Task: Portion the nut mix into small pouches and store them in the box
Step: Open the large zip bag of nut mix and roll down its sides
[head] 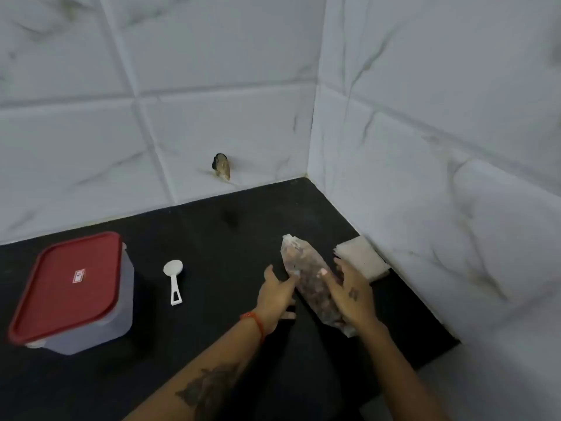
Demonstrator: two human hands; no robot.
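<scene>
Lying between hands: nut mix bag [312, 287]; right hand [352, 296] seemingly grips it, left hand [274, 299] relaxed, touching.

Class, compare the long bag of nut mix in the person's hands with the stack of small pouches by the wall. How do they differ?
The bag of nut mix is long, bulging and full of brownish pieces; the stack of small pouches is flat, pale and looks empty. The bag is held between the left hand and right hand; the stack lies untouched against the wall. Both sit at the right of the black counter.
</scene>
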